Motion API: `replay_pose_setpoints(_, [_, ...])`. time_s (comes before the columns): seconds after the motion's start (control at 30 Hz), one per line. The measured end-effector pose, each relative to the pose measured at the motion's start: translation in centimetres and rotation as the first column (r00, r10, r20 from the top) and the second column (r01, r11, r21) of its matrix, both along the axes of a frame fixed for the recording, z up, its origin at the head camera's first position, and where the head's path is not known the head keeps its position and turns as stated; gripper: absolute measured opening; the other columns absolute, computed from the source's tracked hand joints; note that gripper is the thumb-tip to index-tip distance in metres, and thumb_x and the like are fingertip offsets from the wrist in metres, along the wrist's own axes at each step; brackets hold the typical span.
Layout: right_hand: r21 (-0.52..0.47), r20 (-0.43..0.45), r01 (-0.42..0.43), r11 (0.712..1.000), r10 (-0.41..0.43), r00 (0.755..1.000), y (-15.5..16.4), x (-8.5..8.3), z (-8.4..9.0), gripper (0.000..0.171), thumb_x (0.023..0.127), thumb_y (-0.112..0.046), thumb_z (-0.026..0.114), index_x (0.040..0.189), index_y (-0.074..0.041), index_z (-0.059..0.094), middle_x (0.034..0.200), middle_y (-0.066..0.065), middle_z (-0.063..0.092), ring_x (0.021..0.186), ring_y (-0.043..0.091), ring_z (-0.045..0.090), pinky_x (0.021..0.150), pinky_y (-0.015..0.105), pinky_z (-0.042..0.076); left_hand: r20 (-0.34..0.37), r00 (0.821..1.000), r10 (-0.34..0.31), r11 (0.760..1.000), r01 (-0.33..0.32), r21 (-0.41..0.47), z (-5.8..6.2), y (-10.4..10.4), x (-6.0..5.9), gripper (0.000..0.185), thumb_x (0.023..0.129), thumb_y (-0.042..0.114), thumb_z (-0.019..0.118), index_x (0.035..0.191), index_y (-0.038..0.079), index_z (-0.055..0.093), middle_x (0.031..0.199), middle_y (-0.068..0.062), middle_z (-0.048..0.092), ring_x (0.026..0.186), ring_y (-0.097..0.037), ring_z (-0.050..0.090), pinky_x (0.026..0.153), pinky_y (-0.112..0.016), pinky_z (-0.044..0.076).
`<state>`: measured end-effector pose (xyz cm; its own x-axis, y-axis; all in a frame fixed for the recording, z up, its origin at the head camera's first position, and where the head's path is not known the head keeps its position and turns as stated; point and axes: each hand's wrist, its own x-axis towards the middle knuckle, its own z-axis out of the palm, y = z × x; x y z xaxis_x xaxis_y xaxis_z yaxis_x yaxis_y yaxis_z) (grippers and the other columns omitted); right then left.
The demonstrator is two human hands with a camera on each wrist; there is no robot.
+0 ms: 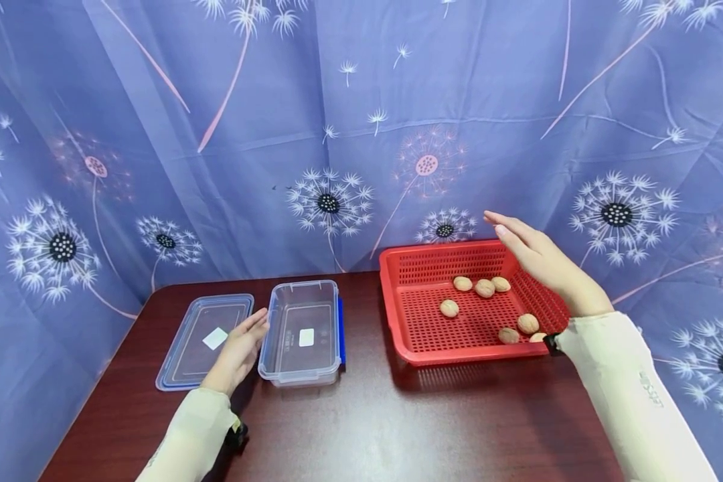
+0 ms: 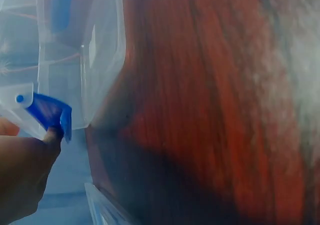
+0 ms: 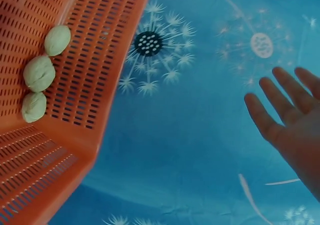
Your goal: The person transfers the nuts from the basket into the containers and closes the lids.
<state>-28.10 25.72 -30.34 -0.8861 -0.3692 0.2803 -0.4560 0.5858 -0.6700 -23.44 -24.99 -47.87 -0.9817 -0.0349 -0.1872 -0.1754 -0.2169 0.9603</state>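
On the far left of the dark wooden table (image 1: 367, 428) lies the clear lid (image 1: 205, 340), flat, with a white label at its middle. Your left hand (image 1: 237, 351) rests between that lid and the clear container (image 1: 302, 331) just to its right, fingers straight and relaxed, holding nothing; the fingertips lie against the container's left wall. In the left wrist view a fingertip touches the blue latch (image 2: 50, 114) on the container's side. The container stands upright and open, with a white label on its floor.

Further right, well apart from the container, sits the red basket (image 1: 406, 321). Several walnuts (image 1: 485, 288) lie scattered in it: three close together toward the far side, one alone near the middle, and others toward the near right corner.

Your right hand (image 1: 533, 258) hovers above the basket's far right rim, fingers spread flat and extended, holding nothing and touching nothing.
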Motion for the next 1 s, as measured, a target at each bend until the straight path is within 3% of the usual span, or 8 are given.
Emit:
replay_pose_setpoints(0.2, [-0.001, 0.183, -0.037, 0.999, 0.036, 0.982, 0.4, -3.0, 0.2, 0.057, 0.104, -0.046, 0.031, 0.151, -0.014, 0.033, 0.151, 0.015, 0.036, 0.140, 0.034, 0.027, 0.114, 0.058, 0.018, 0.044, 0.999, -0.002, 1.000, 0.002, -0.007, 0.0, -0.7, 0.1, 0.055, 0.101, -0.003, 0.039, 0.150, -0.005, 0.016, 0.156, -0.018, 0.020, 0.143, -0.023, 0.019, 0.115, -0.025, 0.023])
replay_pose_setpoints(0.5, [-0.001, 0.275, -0.054, 0.999, 0.053, 0.960, 1.2, -6.0, -1.2, 0.058, 0.103, -0.046, 0.035, 0.146, -0.008, 0.041, 0.149, 0.014, 0.040, 0.140, 0.034, 0.028, 0.114, 0.056, 0.021, 0.043, 0.999, -0.018, 1.000, 0.018, -0.001, 0.2, -0.4, -0.2, 0.055, 0.100, -0.003, 0.040, 0.150, -0.006, 0.017, 0.156, -0.019, 0.019, 0.143, -0.022, 0.020, 0.113, -0.023, 0.025])
replay_pose_setpoints(0.8, [0.039, 0.311, -0.024, 0.999, 0.011, 0.950, 0.9, -9.0, -5.7, 0.058, 0.103, -0.044, 0.037, 0.140, 0.000, 0.047, 0.145, 0.024, 0.040, 0.136, 0.042, 0.031, 0.111, 0.061, 0.023, 0.045, 0.999, -0.012, 1.000, 0.012, 0.005, 0.4, -0.5, -0.2, 0.054, 0.101, -0.002, 0.040, 0.150, -0.006, 0.017, 0.156, -0.019, 0.020, 0.142, -0.022, 0.020, 0.113, -0.023, 0.025])
replay_pose_setpoints(1.0, [0.108, 0.344, -0.008, 0.994, -0.030, 0.938, 0.7, -10.2, -8.6, 0.060, 0.102, -0.045, 0.042, 0.137, 0.002, 0.049, 0.136, 0.026, 0.049, 0.130, 0.042, 0.040, 0.109, 0.059, 0.030, 0.055, 0.998, -0.012, 1.000, 0.012, 0.001, 0.2, -0.5, -0.2, 0.054, 0.101, -0.001, 0.040, 0.150, -0.005, 0.018, 0.156, -0.019, 0.022, 0.141, -0.019, 0.025, 0.111, -0.020, 0.030])
